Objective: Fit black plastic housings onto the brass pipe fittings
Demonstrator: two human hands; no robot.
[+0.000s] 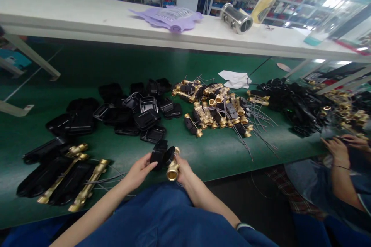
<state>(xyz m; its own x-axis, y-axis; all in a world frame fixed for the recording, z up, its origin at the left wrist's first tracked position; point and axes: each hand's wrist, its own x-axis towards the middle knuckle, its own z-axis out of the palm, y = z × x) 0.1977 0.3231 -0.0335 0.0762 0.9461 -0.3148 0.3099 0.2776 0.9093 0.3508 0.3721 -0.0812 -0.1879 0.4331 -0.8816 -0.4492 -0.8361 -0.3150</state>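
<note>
In front of my body, near the table's front edge, my left hand [142, 170] grips a black plastic housing [158, 156] between thumb and fingers. Close to its right, my right hand [182, 168] is closed round a brass pipe fitting [173, 170], whose open round end faces me. A black part [169, 156] sits against the fitting on its left side. The black housing and the fitting are held side by side; whether they touch I cannot tell. My right fingers are partly hidden behind the brass.
Black plastic covers [121, 115] lie heaped at left centre. Brass fittings with grey wires [217, 112] are piled right of centre. Long brass pieces [89, 185] and black housings [37, 177] lie front left. A white shelf [87, 15] spans above. A co-worker's hands [339, 150] work at right.
</note>
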